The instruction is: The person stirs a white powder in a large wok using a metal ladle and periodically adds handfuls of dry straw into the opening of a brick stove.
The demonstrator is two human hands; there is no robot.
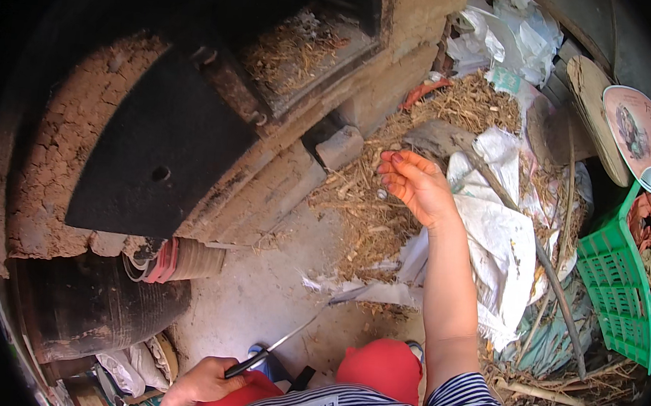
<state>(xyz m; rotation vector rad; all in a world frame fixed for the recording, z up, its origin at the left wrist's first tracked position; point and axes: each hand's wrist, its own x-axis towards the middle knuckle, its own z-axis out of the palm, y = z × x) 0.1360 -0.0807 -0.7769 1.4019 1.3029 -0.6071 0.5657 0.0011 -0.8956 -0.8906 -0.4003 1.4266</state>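
Note:
At the lower left, my left hand (208,379) grips the black handle of a long thin metal tool (298,331). Its shaft points away from me, and its dark flat end lies over the frayed edge of a white woven sack (493,232). My right hand (414,186) is raised over a heap of straw and chaff (374,234). Its fingers are curled with thumb and forefinger close together; whether anything small is pinched there is unclear. Ahead, a brick and clay stove (422,29) has a dark opening with straw and ash (296,54) inside. Beside that opening is a hinged black metal door (159,146).
A loose brick (339,147) sits by the stove base. On the right are a green plastic basket (616,297), a hand fan (636,128), a long stick (557,287) and crumpled plastic bags (513,35). A dark round vessel (103,306) and stacked buckets (197,262) stand at left.

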